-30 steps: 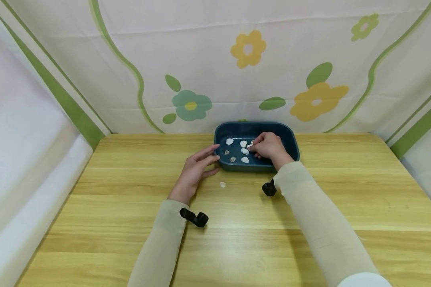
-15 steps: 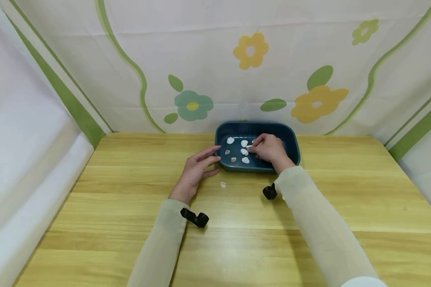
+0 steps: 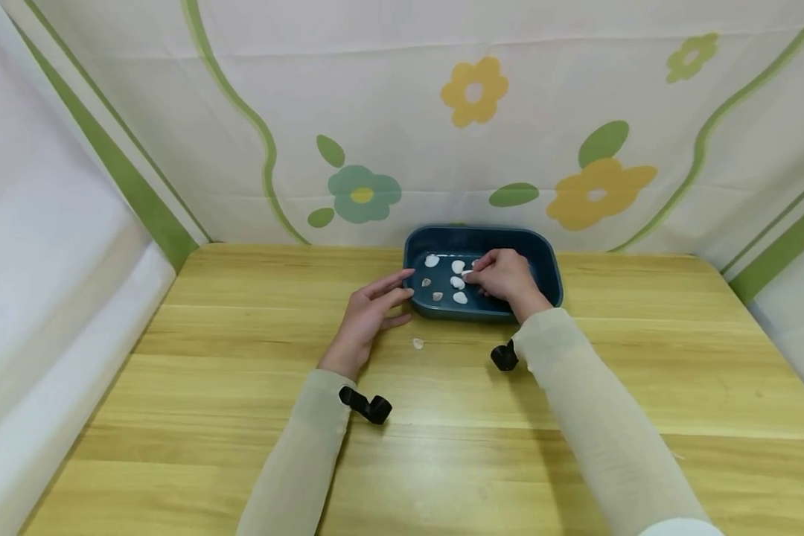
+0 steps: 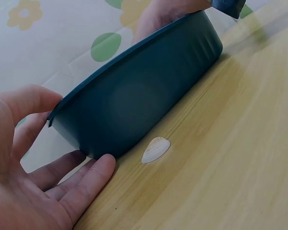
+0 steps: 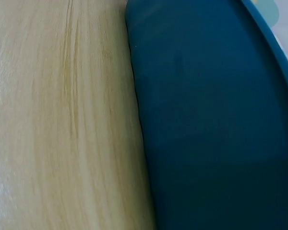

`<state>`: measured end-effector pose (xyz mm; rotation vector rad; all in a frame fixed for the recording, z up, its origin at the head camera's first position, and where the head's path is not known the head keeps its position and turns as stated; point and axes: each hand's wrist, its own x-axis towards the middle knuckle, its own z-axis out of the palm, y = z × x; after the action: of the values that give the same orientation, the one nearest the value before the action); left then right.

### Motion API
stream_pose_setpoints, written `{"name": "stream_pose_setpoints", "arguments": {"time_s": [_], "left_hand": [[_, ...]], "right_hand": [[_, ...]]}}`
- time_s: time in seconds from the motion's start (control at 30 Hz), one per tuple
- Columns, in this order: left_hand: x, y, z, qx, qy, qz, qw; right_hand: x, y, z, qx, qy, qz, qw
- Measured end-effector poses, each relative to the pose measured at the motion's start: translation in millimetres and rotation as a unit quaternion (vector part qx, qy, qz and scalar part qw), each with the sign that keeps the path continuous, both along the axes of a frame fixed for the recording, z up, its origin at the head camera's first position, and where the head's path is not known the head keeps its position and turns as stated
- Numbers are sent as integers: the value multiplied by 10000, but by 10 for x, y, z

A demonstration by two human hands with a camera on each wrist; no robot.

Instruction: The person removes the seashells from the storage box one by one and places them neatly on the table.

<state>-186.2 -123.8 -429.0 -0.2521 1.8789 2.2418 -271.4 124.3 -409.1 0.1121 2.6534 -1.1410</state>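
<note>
A dark blue rectangular basin [image 3: 485,316] stands at the back of the wooden table, with several small shells inside. White shells such as this seashell [image 3: 432,261] lie spread on its floor, with two smaller brownish shells [image 3: 426,282] near the left end. Reaching over the front rim, my right hand [image 3: 507,277] pinches a white seashell [image 3: 467,273] between thumb and fingertips. My left hand [image 3: 368,309] touches the basin's left end with spread fingers, at the rim and low by the base. In the right wrist view, only the basin wall [image 5: 216,110] and tabletop show; the hand is hidden.
One pale shell [image 4: 156,149] lies on the wooden table [image 3: 415,461] in front of the basin. Behind the basin hangs a white curtain [image 3: 402,89] with printed flowers. Black wrist cameras [image 3: 375,409] stick out from both sleeves.
The head view shifts slightly. My right hand keeps pinching the white seashell over the basin with barely any movement, and my left hand stays at the basin's left end.
</note>
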Motion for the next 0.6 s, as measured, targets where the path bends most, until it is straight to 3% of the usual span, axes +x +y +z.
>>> {"name": "stream_pose_setpoints", "arguments": {"time_s": [0.6], "left_hand": [[18,7,16,-77,14,-1,10000]], "right_hand": [[-1,-9,10,2,-102,-98,9999]]}}
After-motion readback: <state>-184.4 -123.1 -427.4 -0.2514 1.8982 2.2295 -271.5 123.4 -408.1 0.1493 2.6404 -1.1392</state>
